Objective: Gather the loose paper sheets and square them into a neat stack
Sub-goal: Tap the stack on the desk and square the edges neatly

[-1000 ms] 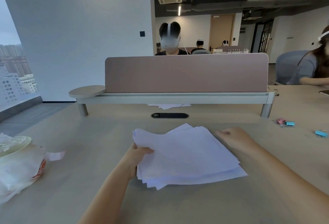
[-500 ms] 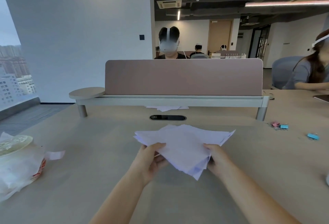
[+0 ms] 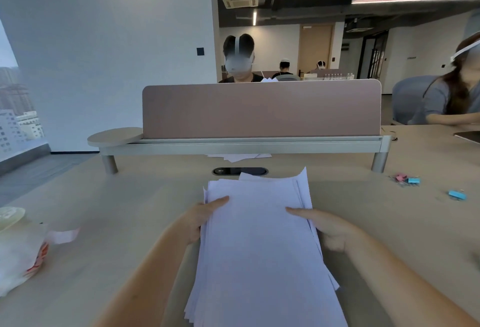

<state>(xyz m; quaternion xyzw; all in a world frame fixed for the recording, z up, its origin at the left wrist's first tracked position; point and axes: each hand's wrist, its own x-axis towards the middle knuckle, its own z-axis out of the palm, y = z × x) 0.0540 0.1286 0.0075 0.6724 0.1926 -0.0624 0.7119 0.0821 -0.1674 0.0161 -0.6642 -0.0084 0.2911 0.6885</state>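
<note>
A bundle of white paper sheets [image 3: 259, 243] is held up lengthwise in front of me, above the beige desk [image 3: 124, 207]. My left hand [image 3: 201, 218] grips its left edge, thumb on top. On the opposite edge my right hand [image 3: 328, 228] does the same, thumb lying across the top sheet. The sheets are roughly aligned, but corners still stick out at the far right end and along the near edges. A few more loose sheets [image 3: 237, 156] lie under the divider shelf.
A pink divider panel on a raised shelf [image 3: 259, 144] crosses the desk ahead, with a cable slot [image 3: 240, 171] before it. Binder clips [image 3: 406, 179] and a blue clip [image 3: 457, 194] lie to the right. A white plastic bag with a container [image 3: 18, 251] sits at left. People sit opposite and at right.
The sheets lay fanned on the desk, then both hands picked them up. Now the bundle is turned lengthwise toward me and the sheets are much closer together.
</note>
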